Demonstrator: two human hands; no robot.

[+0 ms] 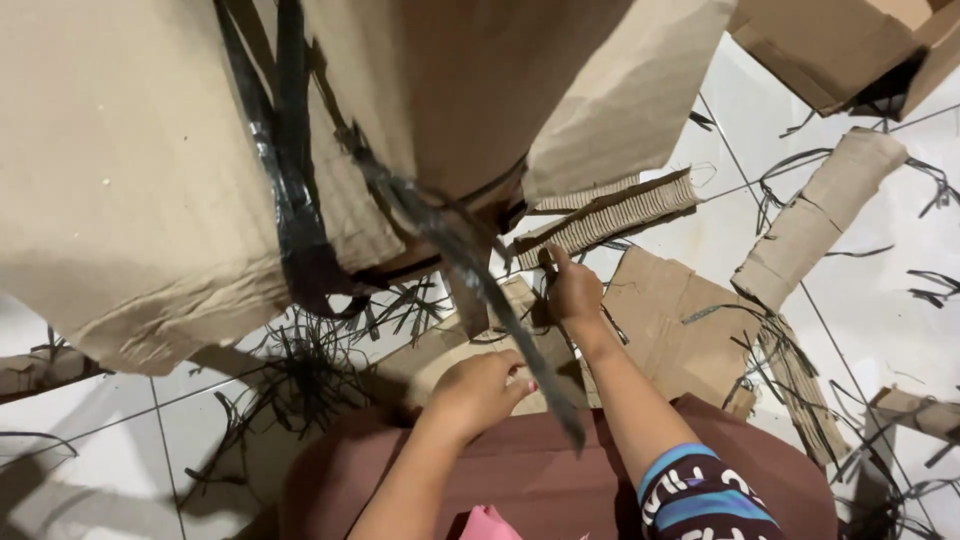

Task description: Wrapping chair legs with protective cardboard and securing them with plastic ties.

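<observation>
I'm watching a big cardboard box (pixel 150 180) hanging close over the lap, wrapped in black plastic tape (pixel 290 200). It's looking light but bulky, its walls creasing, and the loose tape strip (pixel 480 280) is thin and slippery, best pinched near its root. My right hand (pixel 573 290) is pinching something at the box's lower edge; my left hand (pixel 480 390) is curling half shut beside the dangling strip, and I can't tell whether it's gripping.

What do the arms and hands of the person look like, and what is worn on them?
Both hands are bare, without gloves. The left hand and its forearm show no sleeve. Above the right hand, the forearm is bare too, but a short dark sleeve with blue and white bands covers the upper arm. No ring, watch or bracelet shows on either hand or wrist.
</observation>
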